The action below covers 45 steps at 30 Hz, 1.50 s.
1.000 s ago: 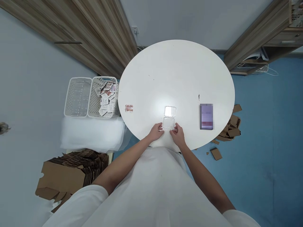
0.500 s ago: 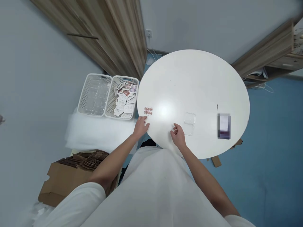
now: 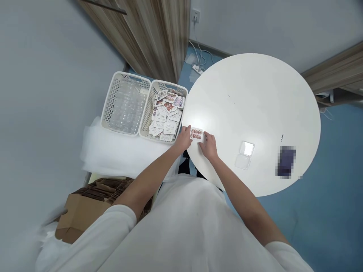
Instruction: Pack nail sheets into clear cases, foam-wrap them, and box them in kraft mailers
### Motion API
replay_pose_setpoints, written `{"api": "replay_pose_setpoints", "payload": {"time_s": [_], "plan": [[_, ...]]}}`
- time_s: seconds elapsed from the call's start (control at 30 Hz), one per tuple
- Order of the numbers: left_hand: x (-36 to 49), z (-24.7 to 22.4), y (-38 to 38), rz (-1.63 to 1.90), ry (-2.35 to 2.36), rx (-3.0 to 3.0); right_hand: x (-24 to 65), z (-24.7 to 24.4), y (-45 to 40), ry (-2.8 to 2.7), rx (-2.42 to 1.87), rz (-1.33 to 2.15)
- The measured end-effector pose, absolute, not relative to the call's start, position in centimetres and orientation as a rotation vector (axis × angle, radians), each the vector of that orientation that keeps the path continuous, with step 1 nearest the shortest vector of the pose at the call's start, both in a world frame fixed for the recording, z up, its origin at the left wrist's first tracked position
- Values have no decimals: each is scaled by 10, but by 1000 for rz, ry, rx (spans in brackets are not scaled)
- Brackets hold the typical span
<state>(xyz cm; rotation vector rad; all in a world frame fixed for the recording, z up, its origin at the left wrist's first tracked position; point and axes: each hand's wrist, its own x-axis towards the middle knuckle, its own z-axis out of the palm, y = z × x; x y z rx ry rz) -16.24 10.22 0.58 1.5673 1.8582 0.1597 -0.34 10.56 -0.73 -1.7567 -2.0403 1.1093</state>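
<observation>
A small card with two rows of reddish oval pieces [image 3: 196, 134] is at the left edge of the round white table [image 3: 255, 94]. My left hand [image 3: 183, 139] grips the card's left side between thumb and fingers. At its right side, my right hand [image 3: 209, 146] has thumb and fingers apart, close to the card's edge and corner. A clear plastic case [image 3: 243, 161] lies unfolded on the table, right of my right hand.
Left of the table stand a white basket of similar cards [image 3: 169, 122] and another basket of clear cases [image 3: 126, 107]. A blurred dark object [image 3: 286, 161] lies on the table's right. Folded brown cardboard [image 3: 85, 211] sits at lower left.
The view has shifted left. My left hand has taken hold of the card's left side, and my right hand has moved left from near the clear case to the card.
</observation>
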Motion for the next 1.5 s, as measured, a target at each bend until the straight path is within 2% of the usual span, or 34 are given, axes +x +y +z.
{"api": "replay_pose_setpoints", "payload": {"time_s": [0.37, 0.77, 1.27, 1.5], "plan": [[-164, 1, 105, 187, 1799, 1520, -17, -11, 110, -2147, -1978, 947], [-161, 7, 110, 163, 1829, 1431, -26, -1, 121, -2149, -2158, 1020], [-164, -3, 100, 364, 1772, 1506, -25, -8, 112, -2047, -2018, 962], [-155, -4, 83, 436, 1679, 1530, -4, -4, 94, -1979, -1824, 1080]]}}
